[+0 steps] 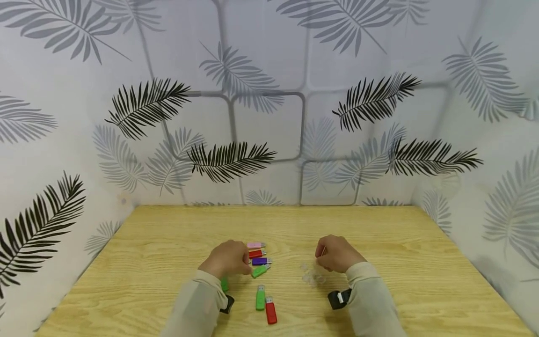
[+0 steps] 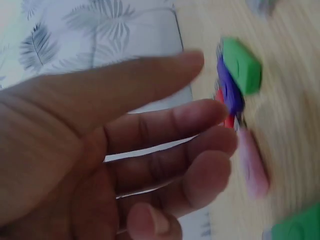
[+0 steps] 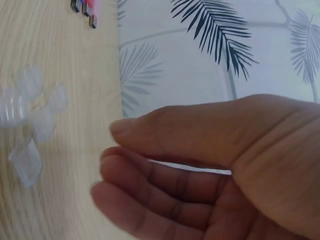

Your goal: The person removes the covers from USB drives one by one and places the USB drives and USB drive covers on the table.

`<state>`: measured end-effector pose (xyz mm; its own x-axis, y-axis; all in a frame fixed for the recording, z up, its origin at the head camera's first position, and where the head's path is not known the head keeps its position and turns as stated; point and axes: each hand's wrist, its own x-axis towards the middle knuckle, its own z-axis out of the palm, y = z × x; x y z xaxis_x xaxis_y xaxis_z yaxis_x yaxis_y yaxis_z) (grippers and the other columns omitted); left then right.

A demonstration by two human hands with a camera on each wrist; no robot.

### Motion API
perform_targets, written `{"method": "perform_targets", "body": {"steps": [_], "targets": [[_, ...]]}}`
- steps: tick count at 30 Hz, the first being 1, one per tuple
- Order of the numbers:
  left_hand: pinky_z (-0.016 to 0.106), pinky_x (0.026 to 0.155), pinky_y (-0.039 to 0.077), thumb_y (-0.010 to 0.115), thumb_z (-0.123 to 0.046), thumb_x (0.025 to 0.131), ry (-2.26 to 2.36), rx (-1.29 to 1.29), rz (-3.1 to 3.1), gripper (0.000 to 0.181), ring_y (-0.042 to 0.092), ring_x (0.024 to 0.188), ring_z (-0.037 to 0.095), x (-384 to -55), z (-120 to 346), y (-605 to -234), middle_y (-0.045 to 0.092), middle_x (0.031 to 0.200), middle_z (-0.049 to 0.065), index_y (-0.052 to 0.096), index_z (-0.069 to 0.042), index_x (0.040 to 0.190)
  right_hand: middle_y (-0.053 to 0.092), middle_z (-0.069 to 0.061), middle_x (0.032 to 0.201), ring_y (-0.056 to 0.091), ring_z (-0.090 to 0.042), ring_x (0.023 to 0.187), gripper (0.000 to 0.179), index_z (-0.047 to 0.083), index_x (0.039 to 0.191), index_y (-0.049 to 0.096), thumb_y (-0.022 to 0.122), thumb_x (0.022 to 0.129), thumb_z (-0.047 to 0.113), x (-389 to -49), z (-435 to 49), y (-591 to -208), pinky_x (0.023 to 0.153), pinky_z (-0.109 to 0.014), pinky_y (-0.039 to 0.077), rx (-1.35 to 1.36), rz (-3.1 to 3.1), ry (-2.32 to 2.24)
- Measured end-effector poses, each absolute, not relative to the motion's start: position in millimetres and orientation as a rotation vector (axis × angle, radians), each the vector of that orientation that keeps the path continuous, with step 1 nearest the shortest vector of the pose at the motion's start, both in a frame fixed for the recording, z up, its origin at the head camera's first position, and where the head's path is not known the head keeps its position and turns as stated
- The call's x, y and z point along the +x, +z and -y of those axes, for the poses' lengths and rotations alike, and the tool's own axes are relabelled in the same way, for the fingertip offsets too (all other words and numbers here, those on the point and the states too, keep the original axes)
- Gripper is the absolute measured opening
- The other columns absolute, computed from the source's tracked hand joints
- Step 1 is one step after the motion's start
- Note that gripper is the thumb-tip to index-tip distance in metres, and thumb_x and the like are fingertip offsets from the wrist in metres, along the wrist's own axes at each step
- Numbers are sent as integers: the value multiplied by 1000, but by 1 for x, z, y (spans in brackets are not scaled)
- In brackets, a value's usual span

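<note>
My left hand hovers beside a group of USB flash drives, its fingers loosely bent and holding nothing. In the head view a pink flash drive, a red flash drive, a purple flash drive and a green flash drive lie in a column by its fingertips. The left wrist view shows the thumb apart from the fingers. My right hand is above the table near several clear plastic caps. Its thumb and fingers are loosely bent, with nothing visible between them.
Closer to me lie another green flash drive and another red flash drive. The left forearm partly hides one more green drive. A leaf-patterned curtain surrounds the wooden table at the back and sides.
</note>
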<state>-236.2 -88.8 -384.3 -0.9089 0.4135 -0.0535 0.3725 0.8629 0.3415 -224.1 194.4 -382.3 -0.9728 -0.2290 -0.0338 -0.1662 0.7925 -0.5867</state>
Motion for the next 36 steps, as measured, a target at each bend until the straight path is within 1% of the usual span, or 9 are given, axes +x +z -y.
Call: {"method": "perform_targets", "body": {"steps": [3, 5, 9, 16, 21, 28, 32, 33, 36], "targets": [[23, 43, 26, 77, -26, 82, 479, 682, -2813, 47, 29, 43, 8, -229, 75, -388, 32, 46, -8, 44, -17, 50, 62, -4, 68, 56, -15, 56, 8, 8, 84, 62, 65, 88, 3, -226, -191, -381, 53, -30, 46, -450, -2893, -992], [22, 41, 23, 76, -30, 83, 442, 682, -2791, 53, 26, 41, 7, -224, 67, -391, 25, 44, -9, 39, -17, 48, 62, -3, 70, 56, -13, 57, 6, 8, 85, 62, 64, 90, 4, -227, -188, -379, 53, -29, 47, -557, -2896, -1038], [22, 42, 25, 76, -34, 82, 363, 640, -2799, 51, 29, 43, 8, -217, 60, -396, 29, 48, -7, 40, -15, 51, 62, 0, 71, 58, -10, 60, 6, 7, 87, 63, 62, 92, 5, -227, -175, -372, 54, -26, 49, -714, -2893, -1092], [22, 42, 19, 77, -28, 81, 561, 652, -2695, 55, 22, 41, 7, -227, 68, -407, 23, 44, -9, 36, -16, 48, 62, -1, 72, 57, -10, 60, 7, 9, 87, 63, 61, 93, 6, -222, -162, -365, 54, -26, 48, -775, -2875, -1064], [22, 42, 23, 78, -28, 81, 570, 640, -2684, 51, 28, 42, 8, -226, 67, -412, 29, 45, -8, 40, -15, 49, 60, 3, 70, 58, -12, 60, 6, 8, 88, 63, 61, 94, 7, -218, -157, -371, 55, -25, 49, -805, -2814, -1066], [22, 43, 30, 77, -29, 82, 458, 603, -2709, 41, 39, 45, 8, -218, 61, -411, 44, 48, -6, 53, -12, 52, 60, 5, 69, 57, -11, 59, 6, 8, 88, 64, 61, 94, 7, -213, -156, -373, 54, -26, 49, -814, -2774, -1080], [21, 42, 30, 74, -28, 84, 510, 677, -2684, 42, 38, 42, 7, -220, 64, -406, 40, 46, -7, 52, -12, 53, 60, 7, 70, 57, -9, 60, 7, 10, 89, 64, 60, 94, 8, -211, -158, -367, 55, -26, 49, -851, -2799, -1068], [21, 42, 32, 73, -28, 86, 552, 697, -2663, 40, 40, 42, 7, -222, 66, -404, 42, 47, -7, 52, -12, 56, 60, 7, 70, 57, -9, 60, 7, 10, 89, 64, 60, 94, 8, -211, -158, -365, 55, -26, 49, -865, -2808, -1066], [24, 45, 44, 66, -26, 93, 762, 759, -2548, 32, 52, 44, 11, -228, 73, -395, 51, 54, -2, 53, -10, 68, 60, 7, 71, 57, -9, 60, 6, 10, 90, 64, 60, 95, 9, -210, -162, -358, 56, -27, 49, -889, -2838, -1051]]}}
